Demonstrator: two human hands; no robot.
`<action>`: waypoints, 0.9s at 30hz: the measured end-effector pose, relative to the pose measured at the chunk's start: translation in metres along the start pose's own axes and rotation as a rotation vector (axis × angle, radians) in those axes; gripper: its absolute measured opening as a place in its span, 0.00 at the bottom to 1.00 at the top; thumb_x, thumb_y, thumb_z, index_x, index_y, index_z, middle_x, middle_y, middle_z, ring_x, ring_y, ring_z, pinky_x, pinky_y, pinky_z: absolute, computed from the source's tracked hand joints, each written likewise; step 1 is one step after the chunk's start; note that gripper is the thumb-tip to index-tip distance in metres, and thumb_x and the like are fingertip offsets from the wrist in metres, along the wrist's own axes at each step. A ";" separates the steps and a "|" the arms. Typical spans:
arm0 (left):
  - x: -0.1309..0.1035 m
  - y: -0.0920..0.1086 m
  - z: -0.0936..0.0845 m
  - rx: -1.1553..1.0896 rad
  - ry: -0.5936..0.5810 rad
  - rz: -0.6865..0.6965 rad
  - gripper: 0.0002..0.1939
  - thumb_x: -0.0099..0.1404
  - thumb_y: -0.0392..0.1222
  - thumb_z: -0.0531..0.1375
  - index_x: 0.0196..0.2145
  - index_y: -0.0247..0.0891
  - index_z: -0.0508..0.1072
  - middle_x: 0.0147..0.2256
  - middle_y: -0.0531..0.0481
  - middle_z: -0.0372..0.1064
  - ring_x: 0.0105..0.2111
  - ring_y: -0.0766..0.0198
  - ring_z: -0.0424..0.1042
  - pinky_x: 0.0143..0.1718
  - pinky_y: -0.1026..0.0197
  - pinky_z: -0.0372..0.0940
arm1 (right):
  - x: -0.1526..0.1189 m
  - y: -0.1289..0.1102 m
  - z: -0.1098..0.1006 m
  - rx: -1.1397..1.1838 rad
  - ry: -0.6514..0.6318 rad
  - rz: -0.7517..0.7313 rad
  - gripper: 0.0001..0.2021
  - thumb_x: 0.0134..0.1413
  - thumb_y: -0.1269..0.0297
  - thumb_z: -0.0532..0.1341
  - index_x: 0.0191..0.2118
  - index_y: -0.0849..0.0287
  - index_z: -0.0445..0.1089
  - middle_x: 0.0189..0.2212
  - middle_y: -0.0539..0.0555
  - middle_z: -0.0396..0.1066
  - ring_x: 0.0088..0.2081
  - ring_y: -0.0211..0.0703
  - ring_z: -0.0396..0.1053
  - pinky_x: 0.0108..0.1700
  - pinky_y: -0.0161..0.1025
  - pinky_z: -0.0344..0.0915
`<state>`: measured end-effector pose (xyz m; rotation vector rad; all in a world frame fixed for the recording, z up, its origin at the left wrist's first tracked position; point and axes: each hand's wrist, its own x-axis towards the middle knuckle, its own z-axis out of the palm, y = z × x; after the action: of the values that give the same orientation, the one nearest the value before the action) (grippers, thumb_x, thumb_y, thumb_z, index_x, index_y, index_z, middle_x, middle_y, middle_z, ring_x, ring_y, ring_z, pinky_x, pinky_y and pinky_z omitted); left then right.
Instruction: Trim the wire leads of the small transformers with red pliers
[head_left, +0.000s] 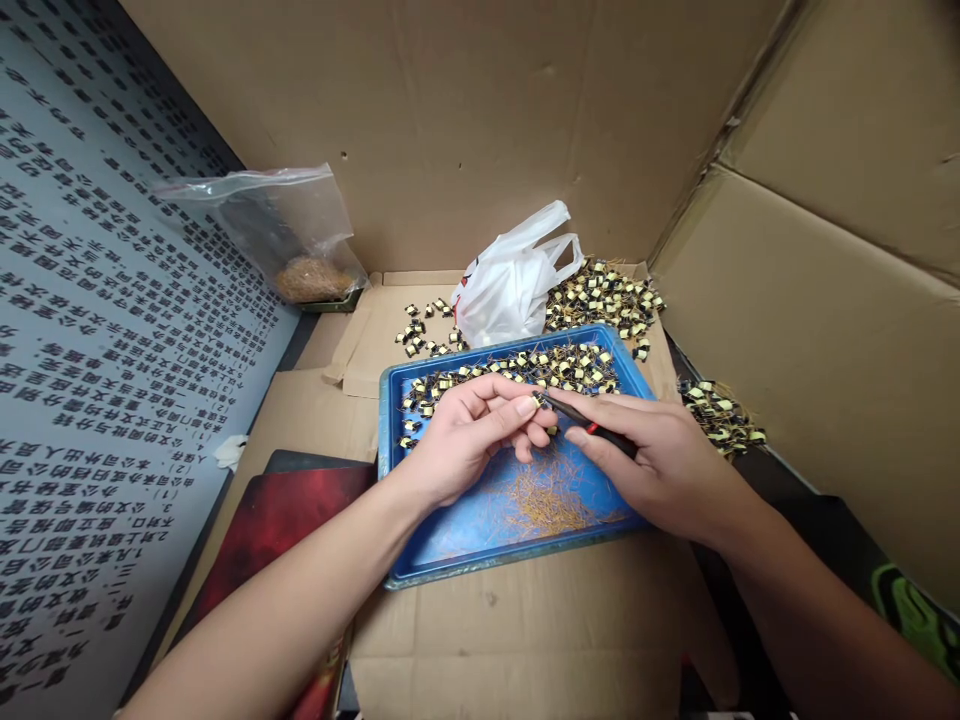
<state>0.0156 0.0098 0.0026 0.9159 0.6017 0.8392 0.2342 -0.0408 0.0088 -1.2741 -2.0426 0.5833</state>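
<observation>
Between thumb and fingers, my left hand [476,435] pinches a small yellow-and-black wired component [538,400] above the blue tray [510,555]. My right hand [652,455] is closed around a black hand tool with a red mark [600,430], whose tip meets the component. Many similar components [577,368] lie along the tray's far side. A loose pile of thin copper-coloured wire bits [551,500] rests on the tray floor below my hands.
Behind the tray stands a white plastic bag [506,290], with a heap of components [611,300] beside it. More components [720,415] lie at the right. A clear bag of wire bits [311,278] is back left. Cardboard walls [465,130] enclose the back and right.
</observation>
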 end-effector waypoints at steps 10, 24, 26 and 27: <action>-0.004 0.004 0.002 -0.068 -0.052 0.033 0.11 0.64 0.41 0.73 0.41 0.35 0.81 0.34 0.46 0.83 0.27 0.68 0.78 0.27 0.68 0.70 | 0.000 0.008 -0.002 -0.072 0.201 0.031 0.19 0.70 0.63 0.60 0.61 0.58 0.77 0.55 0.60 0.81 0.52 0.55 0.81 0.57 0.50 0.77; 0.000 0.004 0.002 -0.018 0.044 0.005 0.11 0.63 0.42 0.73 0.37 0.33 0.79 0.34 0.45 0.83 0.27 0.67 0.78 0.24 0.68 0.68 | 0.001 0.003 0.007 -0.026 0.059 -0.006 0.21 0.72 0.63 0.59 0.66 0.59 0.72 0.39 0.57 0.79 0.39 0.47 0.76 0.43 0.44 0.72; 0.000 0.004 0.002 -0.011 0.038 0.007 0.11 0.63 0.42 0.73 0.38 0.33 0.79 0.34 0.45 0.83 0.27 0.68 0.78 0.25 0.68 0.69 | 0.001 0.002 0.007 -0.023 0.059 -0.010 0.21 0.72 0.63 0.59 0.66 0.59 0.72 0.39 0.56 0.79 0.38 0.47 0.76 0.43 0.44 0.72; 0.000 0.004 0.002 -0.009 0.034 0.009 0.11 0.63 0.43 0.73 0.38 0.33 0.79 0.34 0.45 0.83 0.27 0.68 0.78 0.25 0.68 0.69 | 0.001 0.002 0.007 -0.023 0.061 -0.013 0.21 0.72 0.63 0.59 0.66 0.59 0.72 0.38 0.56 0.78 0.37 0.47 0.75 0.42 0.44 0.72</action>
<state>0.0158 0.0099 0.0071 0.8981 0.6232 0.8660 0.2303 -0.0393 0.0028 -1.2754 -2.0114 0.5096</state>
